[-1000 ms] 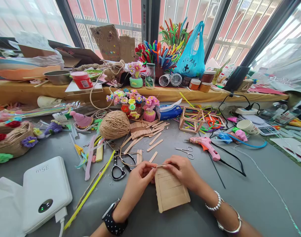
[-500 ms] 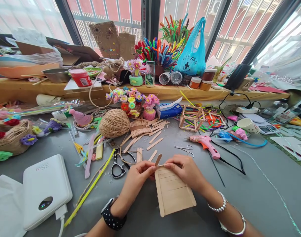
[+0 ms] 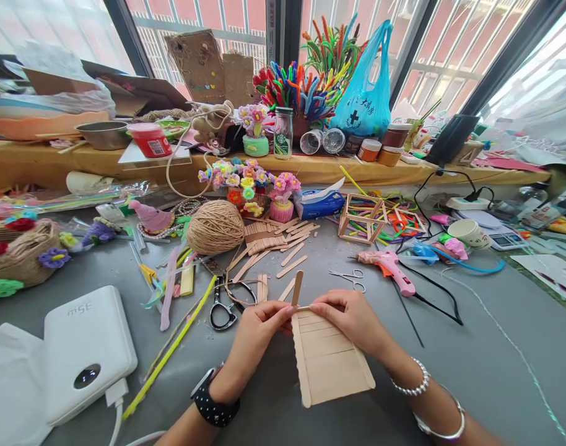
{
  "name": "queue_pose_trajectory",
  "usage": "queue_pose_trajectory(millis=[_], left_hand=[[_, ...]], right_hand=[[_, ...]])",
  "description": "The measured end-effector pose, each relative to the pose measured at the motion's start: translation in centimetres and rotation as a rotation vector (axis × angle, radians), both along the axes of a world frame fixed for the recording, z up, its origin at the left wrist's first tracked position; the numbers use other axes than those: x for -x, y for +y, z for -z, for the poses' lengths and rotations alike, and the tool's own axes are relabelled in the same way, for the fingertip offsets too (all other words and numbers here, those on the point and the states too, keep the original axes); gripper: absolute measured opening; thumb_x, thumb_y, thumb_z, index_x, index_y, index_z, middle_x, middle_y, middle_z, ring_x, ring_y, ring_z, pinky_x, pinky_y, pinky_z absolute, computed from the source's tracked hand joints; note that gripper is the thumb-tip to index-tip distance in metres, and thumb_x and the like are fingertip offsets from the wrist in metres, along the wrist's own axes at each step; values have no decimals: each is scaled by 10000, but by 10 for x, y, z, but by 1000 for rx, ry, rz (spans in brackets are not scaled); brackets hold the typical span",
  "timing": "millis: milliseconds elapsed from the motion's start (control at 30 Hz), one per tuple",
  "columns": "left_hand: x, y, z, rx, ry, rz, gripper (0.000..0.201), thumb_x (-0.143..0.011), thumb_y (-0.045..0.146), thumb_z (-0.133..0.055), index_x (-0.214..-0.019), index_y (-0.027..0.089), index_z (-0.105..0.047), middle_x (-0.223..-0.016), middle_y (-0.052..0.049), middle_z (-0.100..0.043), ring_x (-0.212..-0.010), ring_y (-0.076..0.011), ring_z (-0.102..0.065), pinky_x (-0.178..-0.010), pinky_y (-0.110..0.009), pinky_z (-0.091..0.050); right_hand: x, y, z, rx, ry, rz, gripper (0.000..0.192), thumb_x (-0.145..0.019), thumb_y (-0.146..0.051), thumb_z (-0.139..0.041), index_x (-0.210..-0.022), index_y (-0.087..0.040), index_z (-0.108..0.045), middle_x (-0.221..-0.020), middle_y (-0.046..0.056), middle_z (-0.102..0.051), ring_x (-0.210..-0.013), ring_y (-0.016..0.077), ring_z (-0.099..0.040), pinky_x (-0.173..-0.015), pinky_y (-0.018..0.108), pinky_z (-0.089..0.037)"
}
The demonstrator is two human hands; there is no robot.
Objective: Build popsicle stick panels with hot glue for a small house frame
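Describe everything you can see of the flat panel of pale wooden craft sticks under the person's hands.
The flat panel of pale wooden craft sticks lies on the grey table. Horizontal slats run between two long side sticks, widening toward the camera. The left hand and right hand pinch its far edge, where one loose craft stick stands up, slightly tilted. The wood looks bare and unpainted.

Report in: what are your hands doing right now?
Left hand and right hand pinching a thin wooden stick at flat craft-stick panel. Black-handled scissors close by left.
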State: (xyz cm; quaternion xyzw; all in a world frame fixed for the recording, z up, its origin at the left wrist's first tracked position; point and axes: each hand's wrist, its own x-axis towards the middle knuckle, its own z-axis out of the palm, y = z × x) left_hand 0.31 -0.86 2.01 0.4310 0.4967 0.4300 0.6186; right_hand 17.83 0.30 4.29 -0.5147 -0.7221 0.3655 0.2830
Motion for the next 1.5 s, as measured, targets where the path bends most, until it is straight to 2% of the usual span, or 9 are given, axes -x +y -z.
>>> queue_pose_trajectory(millis=[300, 733, 1000, 1200, 1500], left_hand=[[0, -1, 0, -5, 41, -1, 206, -643, 344, -647, -679, 143, -675, -594, -4, -647, -557, -142, -572, -542, -225, -468], [0, -1, 3, -39, 52, -18, 185, -656, 329, -642, -675, 147, -669, -620, 1, -649, -562, -134, -574, -550, -216, -471], [1, -1, 5, -44, 52, -41, 181, -656, 332, -646, -674, 155, -675, -640, -2, -664, -575, -142, -587, -549, -218, -470], [2, -1, 6, -34, 31, -44, 185, -656, 336, -649, -680, 156, -679, -647, -7, -668, -576, -134, -582, -560, -217, -476], [1, -1, 3, -10, 18, -68, 182, -650, 327, -658, -660, 147, -679, -598, 5, -645, -549, -117, -558, -539, -197, -458]], right_hand=[[0, 0, 1, -11, 7, 1, 194, -783, -267, -518, -704, -210, -685, -669, -3, -666, -624, 119, -568, -567, 211, -418], [-1, 0, 4, -66, -2, -16, 182, -797, -282, -517, -723, -217, -669, -706, -12, -669, -661, 118, -580, -615, 229, -428], [-8, 4, 3, -66, 22, -57, 135, -786, -269, -533, -838, -215, -645, -814, 7, -660, -751, 131, -584, -657, 246, -441], [-16, 7, 0, -84, -74, -77, 175, -804, -282, -509, -762, -210, -663, -731, 3, -657, -678, 129, -570, -587, 239, -411], [-15, 7, 2, -154, -75, -59, 172, -802, -269, -517, -723, -202, -654, -689, -6, -648, -643, 119, -557, -576, 230, -390]])
